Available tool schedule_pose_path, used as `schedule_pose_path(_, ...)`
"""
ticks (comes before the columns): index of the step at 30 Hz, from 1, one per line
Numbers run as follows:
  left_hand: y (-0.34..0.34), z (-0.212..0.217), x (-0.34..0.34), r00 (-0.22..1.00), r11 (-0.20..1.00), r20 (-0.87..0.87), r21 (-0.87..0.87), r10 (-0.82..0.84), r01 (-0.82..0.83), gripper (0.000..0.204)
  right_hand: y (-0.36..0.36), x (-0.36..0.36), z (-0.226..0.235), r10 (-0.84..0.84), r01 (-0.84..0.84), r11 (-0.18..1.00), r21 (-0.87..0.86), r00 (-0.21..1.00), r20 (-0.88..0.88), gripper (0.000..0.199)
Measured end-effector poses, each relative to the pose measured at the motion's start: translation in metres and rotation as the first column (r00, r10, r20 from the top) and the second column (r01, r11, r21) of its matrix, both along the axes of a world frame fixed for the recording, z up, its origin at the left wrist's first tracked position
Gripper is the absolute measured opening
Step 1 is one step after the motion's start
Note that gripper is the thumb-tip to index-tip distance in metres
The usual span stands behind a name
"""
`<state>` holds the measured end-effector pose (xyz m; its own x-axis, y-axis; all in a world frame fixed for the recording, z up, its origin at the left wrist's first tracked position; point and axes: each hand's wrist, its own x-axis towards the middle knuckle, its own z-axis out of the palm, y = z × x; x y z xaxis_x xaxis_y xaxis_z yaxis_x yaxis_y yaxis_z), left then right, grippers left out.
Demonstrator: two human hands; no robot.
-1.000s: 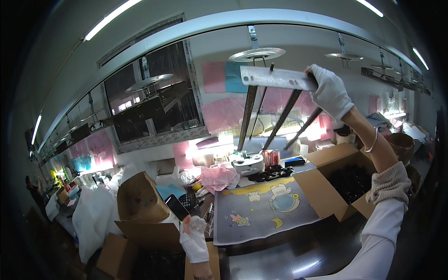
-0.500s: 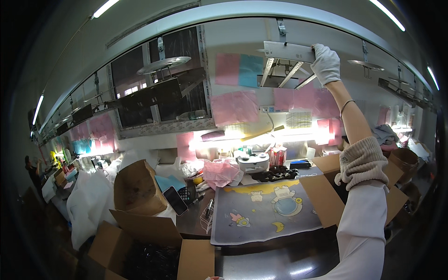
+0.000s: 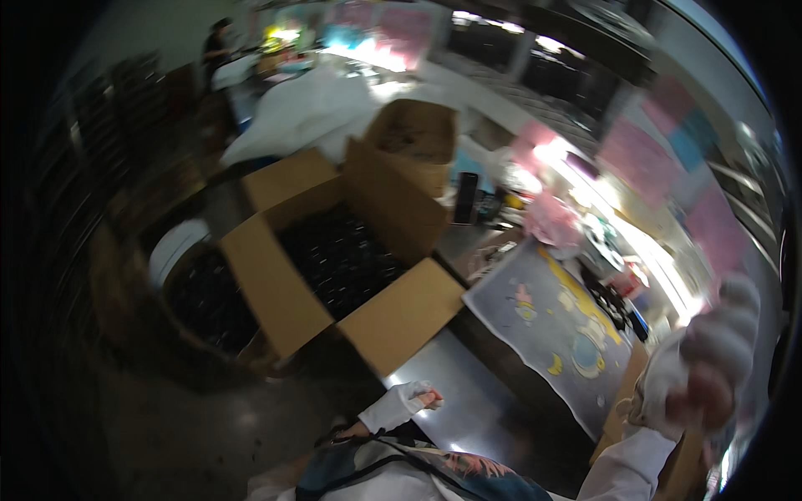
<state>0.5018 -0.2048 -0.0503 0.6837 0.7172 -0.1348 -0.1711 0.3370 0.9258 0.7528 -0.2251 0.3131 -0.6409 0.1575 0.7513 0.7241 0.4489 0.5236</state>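
Observation:
My left hand, in a white glove with bare fingertips, hovers low near the front edge of a shiny metal work surface. Its fingers look curled together; whether anything is inside them cannot be made out. Raised at the far right, my right hand is a white-gloved blur, and its fingers cannot be read. Beside it lies a grey mat with cartoon pictures. Left of the mat stands an open cardboard box holding many small black, shiny pieces.
A round container of black pieces stands left of the box. Another cardboard box, a phone and pink plastic sit behind. Bright lamps line the wall. A person works far back.
My view has swung left and down. My right hand has come away from the hanging metal lamp frame it was touching. My left hand has come into view.

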Motion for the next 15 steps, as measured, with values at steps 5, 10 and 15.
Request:
schedule_pose_path(5,-0.043,0.003,-0.057,0.941,0.944,-0.097,0.098,0.325,-0.316,0.025,0.049,-0.121,-0.056,0.59,-0.581,0.782,-0.226,0.807,-0.031,0.022)
schedule_pose_path(10,-0.145,0.019,-0.142,0.654,0.713,-0.338,0.08,0.677,-0.697,0.027,0.05,-0.224,-0.078,0.879,-0.895,0.392,-0.215,0.433,-0.199,0.02)
schedule_pose_path(15,-0.237,0.019,-0.205,0.362,0.358,-0.149,-0.05,0.92,-0.932,0.025,-0.004,-0.337,-0.078,0.949,-0.988,0.073,-0.136,0.11,-0.294,0.019)
